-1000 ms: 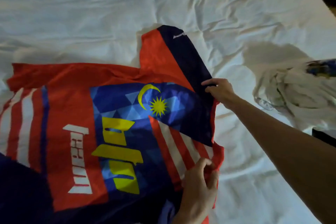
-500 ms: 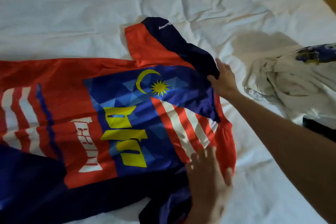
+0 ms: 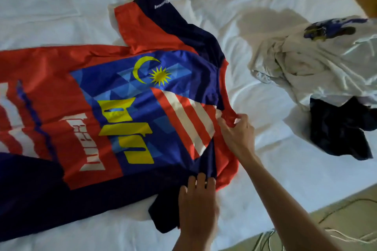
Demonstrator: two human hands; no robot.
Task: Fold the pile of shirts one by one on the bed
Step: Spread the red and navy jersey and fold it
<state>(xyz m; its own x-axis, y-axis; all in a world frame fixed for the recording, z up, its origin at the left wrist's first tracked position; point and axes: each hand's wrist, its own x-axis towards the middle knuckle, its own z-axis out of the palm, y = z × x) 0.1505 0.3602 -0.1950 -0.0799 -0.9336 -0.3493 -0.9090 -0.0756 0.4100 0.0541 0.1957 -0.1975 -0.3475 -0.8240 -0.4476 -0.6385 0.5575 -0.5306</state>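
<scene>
A red, navy and blue jersey with a yellow crescent, star and lettering lies spread flat across the white bed, its collar end toward the right. My right hand pinches the red collar edge of the jersey between thumb and fingers. My left hand rests with straight fingers on the navy sleeve near the jersey's lower right corner. The far sleeve sticks out toward the back of the bed.
A crumpled pile of shirts, white on top with a dark navy garment below it, lies at the right of the bed. The bed's front right edge drops to a floor with loose cables.
My right hand moved from the far shoulder down to the collar and pinched it. My left hand slid down onto the near navy sleeve. The jersey lies flatter.
</scene>
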